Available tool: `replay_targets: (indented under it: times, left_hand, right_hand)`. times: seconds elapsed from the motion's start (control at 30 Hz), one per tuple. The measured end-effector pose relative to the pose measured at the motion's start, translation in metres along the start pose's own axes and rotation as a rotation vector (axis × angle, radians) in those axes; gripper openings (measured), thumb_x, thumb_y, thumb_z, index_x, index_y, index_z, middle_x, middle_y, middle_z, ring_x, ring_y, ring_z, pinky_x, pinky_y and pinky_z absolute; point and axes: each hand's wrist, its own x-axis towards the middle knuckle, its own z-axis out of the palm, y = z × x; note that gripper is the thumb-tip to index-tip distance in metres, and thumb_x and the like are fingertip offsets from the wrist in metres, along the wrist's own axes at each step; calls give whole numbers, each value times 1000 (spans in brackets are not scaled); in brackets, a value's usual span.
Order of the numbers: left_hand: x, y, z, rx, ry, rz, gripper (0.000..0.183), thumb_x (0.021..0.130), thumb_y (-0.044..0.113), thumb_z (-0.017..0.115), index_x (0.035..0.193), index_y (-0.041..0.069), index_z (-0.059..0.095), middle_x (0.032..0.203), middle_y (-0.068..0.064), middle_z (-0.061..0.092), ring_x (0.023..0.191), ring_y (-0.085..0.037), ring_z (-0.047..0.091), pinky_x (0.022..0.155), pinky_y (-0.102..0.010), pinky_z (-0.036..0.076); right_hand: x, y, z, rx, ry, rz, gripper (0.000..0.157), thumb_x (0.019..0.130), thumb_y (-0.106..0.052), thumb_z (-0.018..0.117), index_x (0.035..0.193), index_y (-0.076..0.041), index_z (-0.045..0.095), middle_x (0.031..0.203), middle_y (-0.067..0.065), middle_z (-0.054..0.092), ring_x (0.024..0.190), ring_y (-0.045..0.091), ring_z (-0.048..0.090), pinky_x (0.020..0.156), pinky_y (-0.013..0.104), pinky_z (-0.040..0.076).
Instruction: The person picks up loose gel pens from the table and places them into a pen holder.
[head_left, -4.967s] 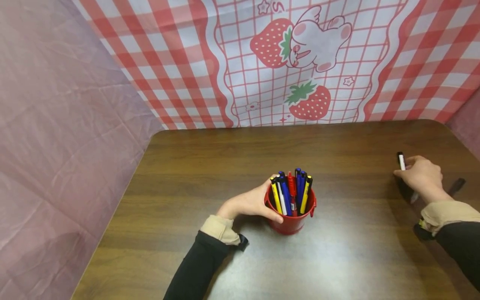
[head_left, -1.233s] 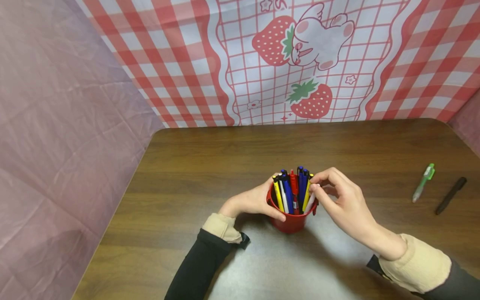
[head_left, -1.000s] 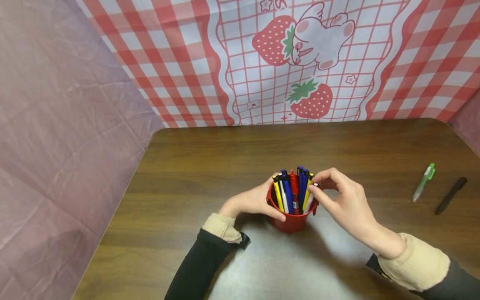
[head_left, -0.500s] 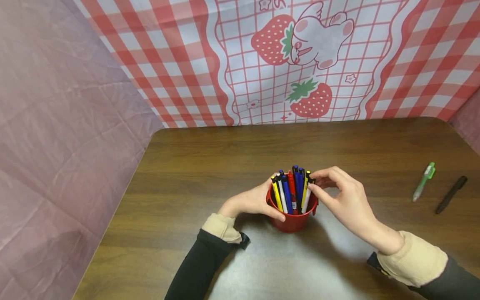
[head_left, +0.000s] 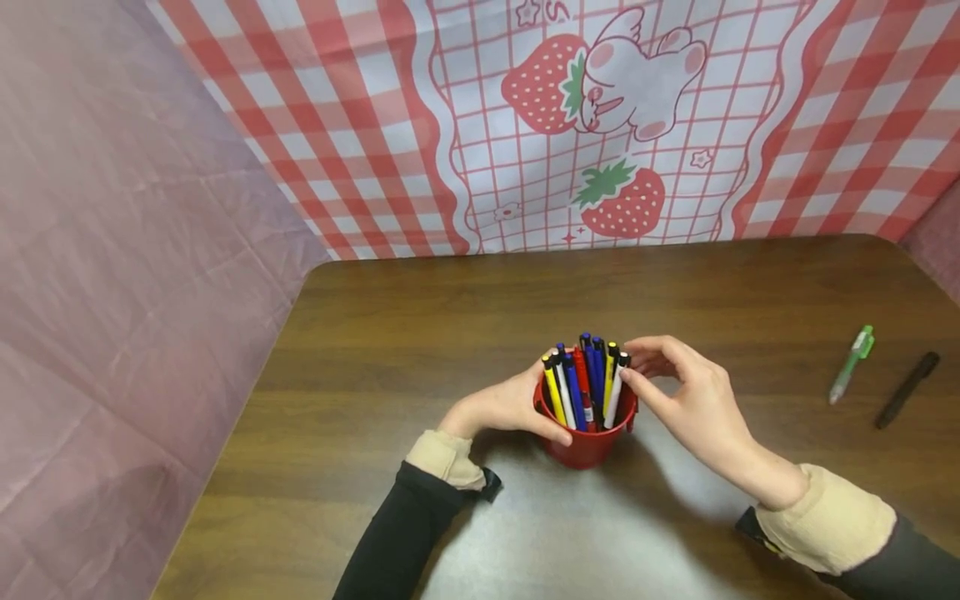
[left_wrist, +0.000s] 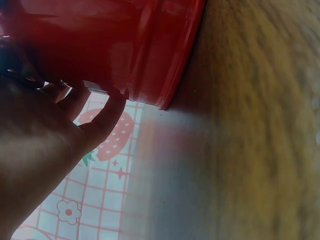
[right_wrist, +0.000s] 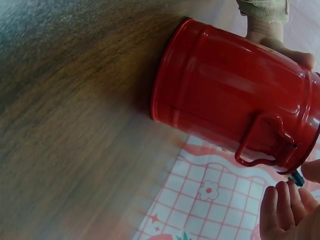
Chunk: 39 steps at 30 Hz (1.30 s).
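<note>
A small red bucket [head_left: 581, 450] stands upright on the table with several pens in it: yellow, white, blue and red ones, mostly with dark ends. My left hand [head_left: 513, 406] grips its left side, thumb in front and fingers behind. At the right rim my right hand [head_left: 693, 400] pinches a white pen [head_left: 613, 396] near its black top. The lower part of that pen is inside the bucket, hidden. In the right wrist view the bucket's red handle [right_wrist: 245, 145] hangs on the side, and the dark pen end [right_wrist: 297, 178] shows between thumb and fingertips.
To the right lie a green pen [head_left: 851, 364] and a black pen [head_left: 907, 390], side by side and apart. The brown wooden table [head_left: 375, 333] meets a red-checked strawberry cloth [head_left: 360, 125] at the back. A pink cloth [head_left: 112, 292] hangs at the left.
My right hand has brought the white pen from the table's right side into the bucket. Lately the pens on the right have shifted slightly left and more upright. The left hand stays on the bucket.
</note>
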Motion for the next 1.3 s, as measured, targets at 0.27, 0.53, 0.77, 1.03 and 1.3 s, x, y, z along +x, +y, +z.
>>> replay_targets:
  times: [0.27,0.53,0.77,1.03,1.3]
  left_hand:
    - [0,2,-2,-3,12,9,94,67,6,79,138,17,17,131,-3,42,112,-5,45,98,-20,37]
    - [2,2,-4,8,1,12,92,68,9,79,136,17,18,129,-2,42,111,-7,45,97,-21,38]
    - [1,3,-5,8,9,-2,93,68,11,79,138,18,17,129,-1,42,111,-7,45,97,-21,38]
    - [1,0,-1,-10,-6,8,92,69,11,79,137,19,17,129,1,41,113,-7,45,97,-21,38]
    - [0,-1,-1,-13,-6,27,93,68,8,79,137,18,17,130,0,41,113,-6,45,98,-21,38]
  right_hand:
    - [3,13,-11,-51,57,-2,23,75,-5,72,95,-6,62,84,-1,63,76,-12,50,68,4,39]
    - [12,56,-36,-194,137,47,18,76,-2,67,93,0,61,81,8,60,74,-21,39,65,9,35]
    - [19,98,-63,-289,133,195,21,80,-7,62,98,4,58,87,20,56,75,-17,37,67,24,32]
    - [10,149,-87,-403,12,398,32,80,-5,57,106,13,49,98,33,45,96,49,39,76,58,27]
    - [1,178,-103,-527,-176,659,55,85,-27,56,115,16,38,107,41,32,97,58,32,72,60,33]
